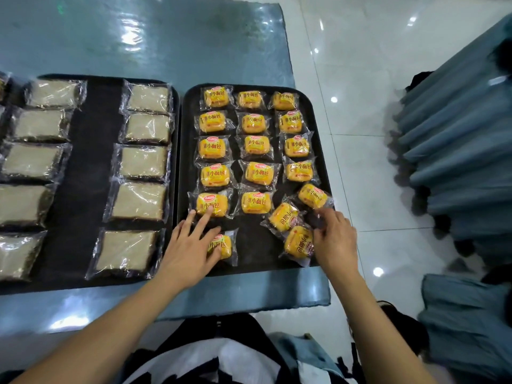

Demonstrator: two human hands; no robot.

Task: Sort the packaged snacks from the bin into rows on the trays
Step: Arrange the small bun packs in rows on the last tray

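A black tray [249, 261] on the right holds several yellow small-bread packets in three rows. My left hand [191, 250] lies flat with straight fingers on the nearest packet of the left row [225, 246], its fingertips reaching the packet above [212, 205]. My right hand [333, 239] is at the tray's near right corner, fingers curled, pinching the wrapper edge of a skewed packet [299, 242]. Two more skewed packets, one [284, 216] and another [313, 195], lie loose beside it. A second black tray [83, 162] on the left carries pale rectangular cake packets [144, 162] in columns.
Both trays sit on a blue-covered table [166, 37] whose near edge runs just below the trays. To the right is white tiled floor [360, 134] and blue draped cloth [457, 148]. No bin is in view.
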